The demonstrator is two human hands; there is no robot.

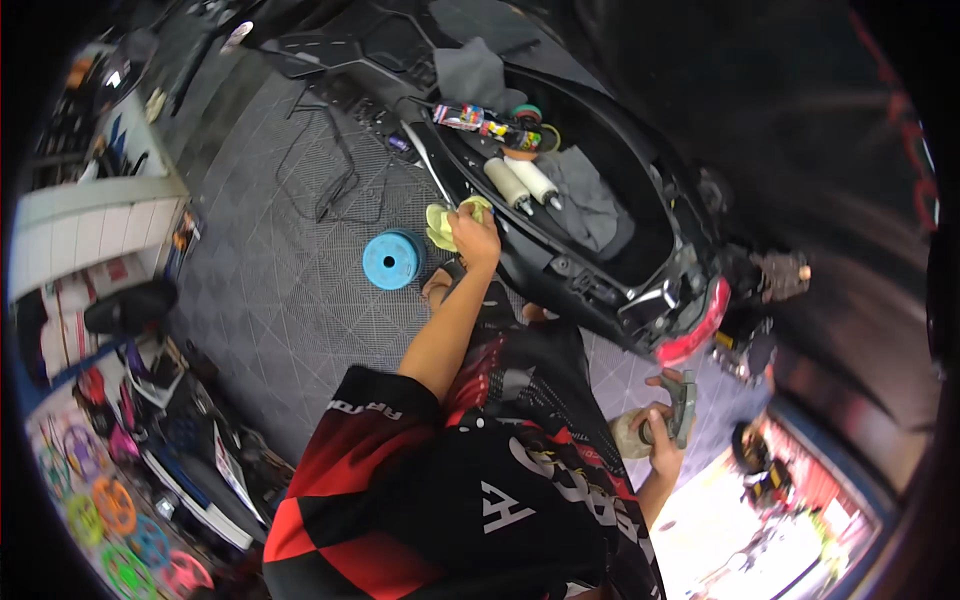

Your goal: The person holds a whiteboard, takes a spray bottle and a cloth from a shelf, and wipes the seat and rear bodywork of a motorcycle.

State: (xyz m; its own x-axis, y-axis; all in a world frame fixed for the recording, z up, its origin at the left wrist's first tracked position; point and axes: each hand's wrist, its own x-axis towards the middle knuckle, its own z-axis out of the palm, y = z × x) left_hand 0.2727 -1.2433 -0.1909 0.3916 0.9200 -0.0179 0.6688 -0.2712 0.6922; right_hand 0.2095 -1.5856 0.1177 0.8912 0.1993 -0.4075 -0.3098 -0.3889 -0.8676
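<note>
My left hand (pixel 477 240) is closed on a crumpled yellow-green cloth (pixel 440 230), which lies against the side of a black scooter (pixel 535 285). Part of the cloth is hidden under my fingers. Low on the right, by the scooter's red tail light (pixel 697 325), my right hand (pixel 662 455) grips a spray bottle (pixel 683 405) with a grey trigger head and a cloudy body. The scooter's seat is off. In its open storage well lie two pale bottles (pixel 532 182), grey cloths (pixel 590 200) and colourful packets (pixel 485 122).
A blue round tub (pixel 390 262) stands on the patterned grey floor beside my foot. Beyond it a dark cable (pixel 340 185) trails across the floor. At the lower left are parked motorbikes (pixel 200 490) and coloured wheels (pixel 115 505). A bright doorway opens at the lower right.
</note>
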